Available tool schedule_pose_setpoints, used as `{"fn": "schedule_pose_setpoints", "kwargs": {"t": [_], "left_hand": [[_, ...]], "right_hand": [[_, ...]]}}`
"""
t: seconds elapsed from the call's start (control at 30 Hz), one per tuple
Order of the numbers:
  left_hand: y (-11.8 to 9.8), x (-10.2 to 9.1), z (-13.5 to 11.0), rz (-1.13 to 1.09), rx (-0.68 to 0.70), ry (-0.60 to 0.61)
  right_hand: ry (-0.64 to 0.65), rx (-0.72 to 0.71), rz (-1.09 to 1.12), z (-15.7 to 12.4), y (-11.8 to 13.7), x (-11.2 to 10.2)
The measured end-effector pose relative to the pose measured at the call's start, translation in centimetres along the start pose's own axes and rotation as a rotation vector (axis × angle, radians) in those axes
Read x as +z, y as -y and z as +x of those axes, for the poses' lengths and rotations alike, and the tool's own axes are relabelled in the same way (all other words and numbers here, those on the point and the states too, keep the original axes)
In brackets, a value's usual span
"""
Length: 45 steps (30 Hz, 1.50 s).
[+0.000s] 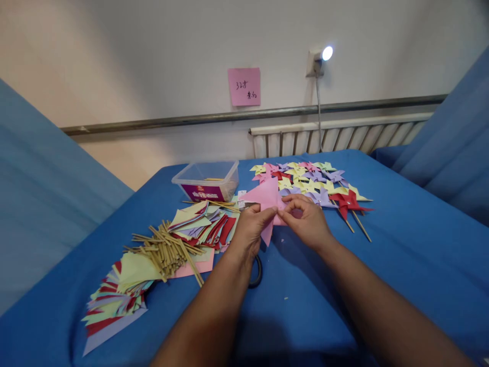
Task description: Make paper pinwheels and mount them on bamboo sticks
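Observation:
A pink paper pinwheel (pixel 263 193) is held up over the middle of the table, its points partly folded. My left hand (pixel 254 224) is closed on it, the thumb pressed near its centre. My right hand (pixel 303 216) pinches the same paper from the right, fingertips close to the left thumb. Whether a small pin sits between the fingers is hidden. Below my left wrist shows the dark loop of a handle, likely scissors (pixel 257 272). Finished pinwheels (pixel 347 203) in red, yellow, purple and pink lie on sticks behind my right hand.
Left of my hands lie fanned coloured paper sheets (pixel 202 224), a heap of thin wooden sticks (pixel 168 252) and another paper stack (pixel 118 293). A clear plastic box (pixel 206 178) with a purple label stands behind them. Blue cloth covers the table (pixel 382 275); a radiator (pixel 344 137) is behind.

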<state>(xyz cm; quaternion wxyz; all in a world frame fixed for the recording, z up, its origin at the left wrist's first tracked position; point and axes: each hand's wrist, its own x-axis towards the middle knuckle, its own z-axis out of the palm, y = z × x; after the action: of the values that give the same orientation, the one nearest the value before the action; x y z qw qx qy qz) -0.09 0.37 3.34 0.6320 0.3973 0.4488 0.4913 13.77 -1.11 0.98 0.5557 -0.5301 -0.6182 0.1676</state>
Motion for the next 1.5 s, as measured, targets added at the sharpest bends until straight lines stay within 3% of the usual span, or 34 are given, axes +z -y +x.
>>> {"fn": "schedule_pose_setpoints", "kwargs": {"t": [0.1, 0.2, 0.27, 0.33, 0.4, 0.47, 0.63, 0.8, 1.03, 1.1, 1.23, 1.33, 1.43, 1.5], "left_hand": [[-0.7, -0.3, -0.1, -0.03, -0.066, 0.059], [-1.6, -0.8, -0.3, -0.057, -0.125, 0.137], [-2.2, -1.1, -0.4, -0.05, -0.167, 0.225], [-2.5, -1.5, -0.5, -0.002, -0.188, 0.298], [-2.7, -1.8, -0.5, 0.096, -0.167, 0.322], [-2.8, -1.9, -0.4, 0.229, -0.125, 0.305], [-2.9, -1.7, -0.3, 0.467, -0.029, 0.289], [-3.0, -1.5, -0.4, 0.548, 0.024, 0.279], [-1.9, -1.5, 0.2, 0.544, 0.126, 0.178], [-1.4, -1.3, 0.4, 0.544, 0.242, 0.104], [-0.8, -0.4, 0.5, 0.234, 0.43, -0.17], [0.0, 0.5, 0.1, -0.002, 0.244, -0.221], [0.9, 1.2, -0.5, -0.123, -0.072, -0.015], [1.3, 1.4, -0.7, -0.156, -0.131, 0.05]], "right_hand": [[-0.08, 0.097, 0.156, 0.2, 0.0, -0.3], [-0.137, 0.315, 0.439, 0.7, -0.1, -0.9], [-0.046, 0.464, 0.651, 1.0, -0.1, -1.3], [0.13, 0.56, 0.821, 1.0, 0.1, -1.7], [0.279, 0.583, 0.908, 0.9, 0.4, -1.9], [0.344, 0.569, 0.905, 0.6, 0.7, -1.9], [0.359, 0.522, 0.834, 0.1, 1.1, -1.6], [0.351, 0.479, 0.782, 0.1, 1.3, -1.3], [0.111, 0.481, 0.633, -0.3, -0.2, 0.5], [0.012, 0.468, 0.683, -0.3, -0.5, 1.0], [-0.222, 0.471, 0.891, 0.1, -0.5, 1.3], [-0.365, 0.508, 0.994, 0.4, -0.5, 1.3], [-0.425, 0.558, 1.01, 0.4, -0.5, 1.5], [-0.416, 0.562, 1.004, 0.1, -0.3, 1.8]]}}
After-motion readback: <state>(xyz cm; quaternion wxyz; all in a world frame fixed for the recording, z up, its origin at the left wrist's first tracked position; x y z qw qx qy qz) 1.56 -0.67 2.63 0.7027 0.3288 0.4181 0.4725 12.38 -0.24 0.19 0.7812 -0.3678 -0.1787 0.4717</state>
